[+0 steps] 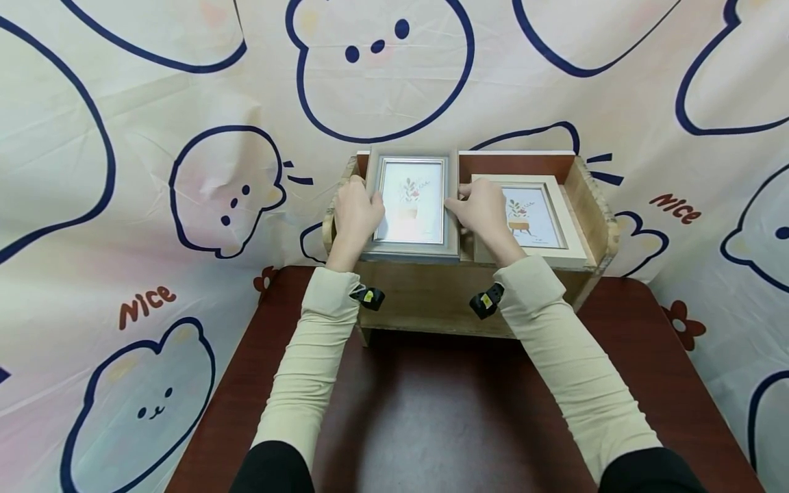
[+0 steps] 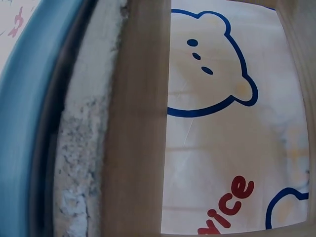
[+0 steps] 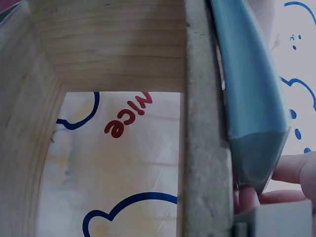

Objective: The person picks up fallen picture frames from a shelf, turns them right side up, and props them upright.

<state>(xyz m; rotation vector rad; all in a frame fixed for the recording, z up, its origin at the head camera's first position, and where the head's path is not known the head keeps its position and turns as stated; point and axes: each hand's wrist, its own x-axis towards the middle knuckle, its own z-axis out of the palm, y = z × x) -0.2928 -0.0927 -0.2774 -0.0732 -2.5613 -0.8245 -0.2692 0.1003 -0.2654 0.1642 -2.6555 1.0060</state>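
A grey-blue picture frame (image 1: pixel 411 198) with a potted-plant print rests on the top of a small wooden shelf (image 1: pixel 431 298), left of its middle. My left hand (image 1: pixel 357 211) grips the frame's left side, thumb toward the front. At the opposite side, my right hand (image 1: pixel 485 209) pinches its edge; the right wrist view has these fingers (image 3: pixel 291 170) around the blue frame's lower corner. Just to the right sits a cream picture frame (image 1: pixel 576 226) with a similar plant print, partly covered by my right hand. In the left wrist view the blue frame (image 2: pixel 29 108) lines the shelf's rough edge; that hand is out of sight.
The shelf has raised side boards (image 1: pixel 594 205) and an open space beneath its top. It stands at the back of a dark reddish table (image 1: pixel 444 411). Cloth printed with bear outlines (image 1: pixel 382 82) hangs behind and on both sides.
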